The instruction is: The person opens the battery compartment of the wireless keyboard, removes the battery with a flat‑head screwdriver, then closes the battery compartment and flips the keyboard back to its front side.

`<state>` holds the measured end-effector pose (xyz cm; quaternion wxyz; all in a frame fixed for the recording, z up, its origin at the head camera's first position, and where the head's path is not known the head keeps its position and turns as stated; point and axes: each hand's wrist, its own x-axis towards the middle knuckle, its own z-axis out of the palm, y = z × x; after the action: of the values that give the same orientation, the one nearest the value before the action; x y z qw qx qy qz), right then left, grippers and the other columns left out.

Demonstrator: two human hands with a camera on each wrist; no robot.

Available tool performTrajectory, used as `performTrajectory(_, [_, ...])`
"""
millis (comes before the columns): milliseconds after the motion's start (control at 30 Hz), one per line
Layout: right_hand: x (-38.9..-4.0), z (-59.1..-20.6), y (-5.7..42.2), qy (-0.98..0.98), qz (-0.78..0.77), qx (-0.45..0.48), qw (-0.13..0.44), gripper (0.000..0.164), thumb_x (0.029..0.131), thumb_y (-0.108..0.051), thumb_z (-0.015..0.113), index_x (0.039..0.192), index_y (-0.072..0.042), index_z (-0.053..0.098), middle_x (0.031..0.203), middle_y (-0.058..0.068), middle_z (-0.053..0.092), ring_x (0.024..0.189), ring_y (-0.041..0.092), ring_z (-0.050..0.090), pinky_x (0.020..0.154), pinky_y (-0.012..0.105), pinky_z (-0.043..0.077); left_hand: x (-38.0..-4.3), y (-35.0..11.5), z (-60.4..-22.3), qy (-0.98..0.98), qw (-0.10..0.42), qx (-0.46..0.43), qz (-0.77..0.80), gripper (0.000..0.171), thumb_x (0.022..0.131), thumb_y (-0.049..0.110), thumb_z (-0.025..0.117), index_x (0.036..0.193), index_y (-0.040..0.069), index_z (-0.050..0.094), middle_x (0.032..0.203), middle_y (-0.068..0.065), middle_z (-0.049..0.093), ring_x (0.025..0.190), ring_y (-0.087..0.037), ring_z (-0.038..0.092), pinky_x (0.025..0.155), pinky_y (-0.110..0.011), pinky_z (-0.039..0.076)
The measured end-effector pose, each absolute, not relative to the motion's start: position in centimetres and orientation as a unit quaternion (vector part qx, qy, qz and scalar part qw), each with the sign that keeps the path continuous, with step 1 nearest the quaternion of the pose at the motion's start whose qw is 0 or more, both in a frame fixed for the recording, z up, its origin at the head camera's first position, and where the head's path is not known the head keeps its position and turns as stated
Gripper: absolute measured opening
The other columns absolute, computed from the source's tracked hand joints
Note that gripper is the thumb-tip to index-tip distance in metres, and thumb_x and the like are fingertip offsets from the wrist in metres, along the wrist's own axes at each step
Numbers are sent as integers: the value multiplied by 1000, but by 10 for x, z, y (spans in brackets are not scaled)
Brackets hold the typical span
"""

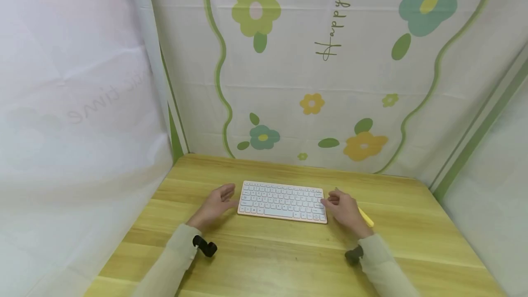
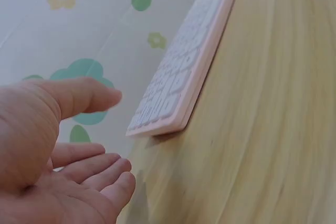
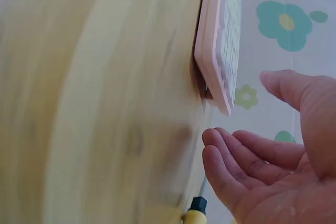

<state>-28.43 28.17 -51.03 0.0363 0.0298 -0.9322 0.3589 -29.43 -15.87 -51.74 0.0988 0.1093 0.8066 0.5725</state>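
A white keyboard (image 1: 282, 200) with a pink edge lies on the wooden table, its long side across my view. At its left end is my left hand (image 1: 215, 205), palm turned inward. In the left wrist view a gap shows between the loosely bent fingers (image 2: 100, 169) and the keyboard's corner (image 2: 168, 114). My right hand (image 1: 343, 207) is at the other end, thumb overlapping the keyboard's edge in the head view. In the right wrist view, thumb and fingers (image 3: 236, 161) stand apart with nothing between them, close to the keyboard's raised back edge (image 3: 212, 51).
Beside the right hand lies a yellow-handled screwdriver (image 1: 365, 217), partly hidden by that hand; its black collar (image 3: 198, 204) shows in the right wrist view. A white curtain (image 1: 288, 72) with printed flowers hangs behind the table (image 1: 264, 255), and more white cloth hangs at both sides.
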Motion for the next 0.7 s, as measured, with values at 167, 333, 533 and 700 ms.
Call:
performTrajectory(167, [-286,-514,278,-922,386,-3,18,55,102,-31,71,136,11,62,124,25,73,117,40,72,100,49,61,-298,-149,-523,775,112,87,616,73,104,16,68,164,-2,31,170,-24,33,159,-42,32,128,-54,34])
performTrajectory(333, [-289,-518,274,-919,393,-21,11,53,101,-34,72,134,7,66,124,22,73,116,36,71,100,49,61,-301,-141,-527,759,117,77,636,74,101,11,70,163,-3,32,169,-25,34,158,-42,33,128,-53,33])
performTrajectory(533, [-291,-517,268,-917,398,-37,6,48,100,-31,73,130,7,69,118,19,74,109,29,70,92,42,62,-306,-130,-530,748,123,58,650,74,99,6,71,162,-3,34,168,-25,36,158,-41,34,128,-52,34])
performTrajectory(700, [-296,-515,265,-911,408,-50,-7,44,101,-30,72,127,6,71,114,18,74,102,25,68,83,34,59,-306,-122,-528,749,118,53,649,76,98,5,73,162,-5,32,169,-26,34,159,-43,32,129,-54,33])
